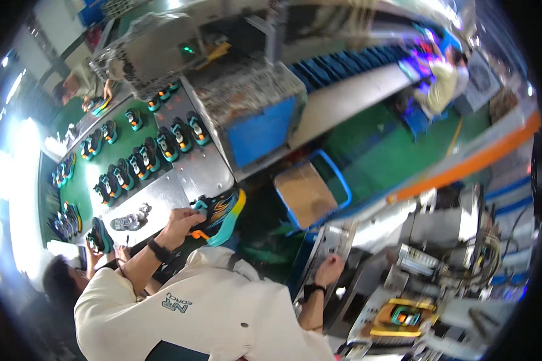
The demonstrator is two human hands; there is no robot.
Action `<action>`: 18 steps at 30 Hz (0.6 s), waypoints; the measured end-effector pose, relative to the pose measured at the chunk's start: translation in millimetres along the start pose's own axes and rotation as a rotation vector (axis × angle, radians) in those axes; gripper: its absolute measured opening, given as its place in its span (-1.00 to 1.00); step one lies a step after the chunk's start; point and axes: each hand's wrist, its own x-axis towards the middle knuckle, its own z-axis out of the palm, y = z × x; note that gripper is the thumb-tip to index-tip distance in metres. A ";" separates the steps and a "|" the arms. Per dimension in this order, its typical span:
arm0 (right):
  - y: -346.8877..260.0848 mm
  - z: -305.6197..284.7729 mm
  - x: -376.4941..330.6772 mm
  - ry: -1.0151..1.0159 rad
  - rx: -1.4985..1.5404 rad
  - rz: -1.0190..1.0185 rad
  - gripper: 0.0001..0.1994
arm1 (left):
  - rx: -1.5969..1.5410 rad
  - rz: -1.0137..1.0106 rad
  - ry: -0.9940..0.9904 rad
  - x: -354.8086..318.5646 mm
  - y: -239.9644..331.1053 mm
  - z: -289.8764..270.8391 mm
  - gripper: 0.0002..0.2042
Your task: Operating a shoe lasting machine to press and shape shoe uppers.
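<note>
Sneaker (220, 215), black with teal, orange and yellow sole, held up off the steel tabletop (162, 194) edge, just beside the green conveyor belt (90, 180) carrying rows of matching shoes (140, 161). Left hand (183, 220) with grip clenched on the sneaker's heel end, dark wristband on that wrist. Right hand (329, 269) resting on a grey machine panel (322, 243), grip state impossible to tell. Blue-framed stool (310, 191) between tabletop and machine.

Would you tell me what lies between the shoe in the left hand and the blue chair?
In the head view, only dark green floor lies between the shoe held by the left hand and the blue chair.
</note>
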 end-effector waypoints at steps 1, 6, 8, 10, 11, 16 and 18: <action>-12.9 -7.6 14.3 0.054 -0.003 -0.071 -0.85 | -0.059 -0.011 0.034 2.1 -1.5 -14.0 -0.70; -171.5 -52.1 116.2 0.138 0.246 -0.316 -0.85 | -0.304 -0.010 0.212 45.9 -2.7 -104.2 -0.74; -273.2 -59.3 151.4 0.201 0.466 -0.499 -0.89 | -0.325 0.064 0.258 83.4 -5.5 -145.0 -0.76; -381.4 -66.3 171.1 0.170 0.460 -0.640 -0.90 | -0.296 0.101 0.405 127.8 -16.0 -185.2 -0.73; -435.0 -69.6 175.6 0.134 0.436 -0.724 -0.90 | -0.327 0.074 0.384 153.6 -20.5 -207.6 -0.71; -677.3 -44.4 211.7 0.138 0.370 -1.100 -0.87 | -0.443 0.155 0.455 311.4 -22.0 -319.3 -0.70; -754.3 -11.7 241.6 0.137 0.340 -1.135 -0.83 | -0.518 0.115 0.564 376.3 -21.8 -351.1 -0.78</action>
